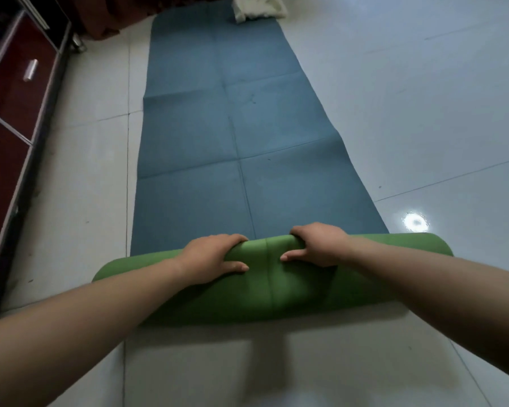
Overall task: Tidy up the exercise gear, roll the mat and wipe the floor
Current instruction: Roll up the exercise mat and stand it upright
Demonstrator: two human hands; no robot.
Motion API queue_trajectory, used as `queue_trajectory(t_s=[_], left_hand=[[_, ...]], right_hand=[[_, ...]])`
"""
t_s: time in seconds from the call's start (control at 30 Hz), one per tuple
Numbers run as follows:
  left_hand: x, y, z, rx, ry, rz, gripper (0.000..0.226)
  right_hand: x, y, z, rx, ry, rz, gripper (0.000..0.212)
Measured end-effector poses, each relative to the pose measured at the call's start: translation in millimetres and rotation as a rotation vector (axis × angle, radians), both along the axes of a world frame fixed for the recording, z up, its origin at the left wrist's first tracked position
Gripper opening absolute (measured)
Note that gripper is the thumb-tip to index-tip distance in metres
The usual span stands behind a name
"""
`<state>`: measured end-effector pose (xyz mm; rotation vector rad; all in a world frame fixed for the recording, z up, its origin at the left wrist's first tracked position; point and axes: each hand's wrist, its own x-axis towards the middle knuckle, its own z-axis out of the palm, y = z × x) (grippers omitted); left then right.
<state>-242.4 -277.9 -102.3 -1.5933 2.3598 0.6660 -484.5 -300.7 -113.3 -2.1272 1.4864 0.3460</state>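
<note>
A long exercise mat (227, 127) lies flat on the tiled floor, blue side up, running away from me. Its near end is curled into a thick roll (276, 286) that shows the green underside. My left hand (215, 257) grips the roll just left of its middle, fingers over the top and thumb on the near side. My right hand (318, 245) grips it just right of the middle in the same way. A crumpled white cloth (259, 8) rests on the mat's far end.
A dark red cabinet (15, 92) with metal drawer handles runs along the left wall. Dark red fabric (106, 19) hangs at the far left corner. Glossy pale floor tiles (423, 113) spread to the right, with a lamp reflection (415, 222) beside the roll.
</note>
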Motion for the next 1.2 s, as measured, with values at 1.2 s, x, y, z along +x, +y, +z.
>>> queue_trajectory(t_s=[1.2], left_hand=[[73,-35,-39,-0.098,0.259,0.194,0.044]], right_hand=[[39,21,-15,-0.212,0.069,-0.070,0.093]])
